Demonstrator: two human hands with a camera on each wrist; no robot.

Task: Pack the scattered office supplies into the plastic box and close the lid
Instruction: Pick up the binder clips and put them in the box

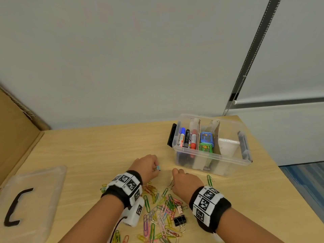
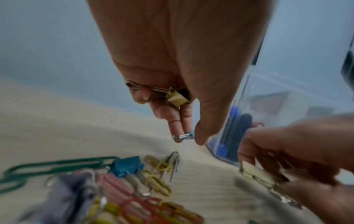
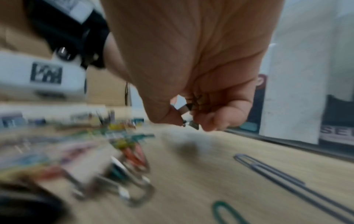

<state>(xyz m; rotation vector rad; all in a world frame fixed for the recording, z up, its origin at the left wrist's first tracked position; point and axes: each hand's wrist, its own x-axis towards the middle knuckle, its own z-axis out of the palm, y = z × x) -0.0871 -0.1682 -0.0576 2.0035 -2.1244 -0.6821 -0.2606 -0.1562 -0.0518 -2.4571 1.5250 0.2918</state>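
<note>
Left hand curled round binder clips, right hand gripping more, both just before the open plastic box, paper clips nearer the person, lid far left.

I see both fists, left hand and right hand, over scattered paper clips; plastic box open, lid far left.

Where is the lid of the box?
In the head view the lid lies flat on the table's left edge, beside the cardboard, far from the box.
</note>
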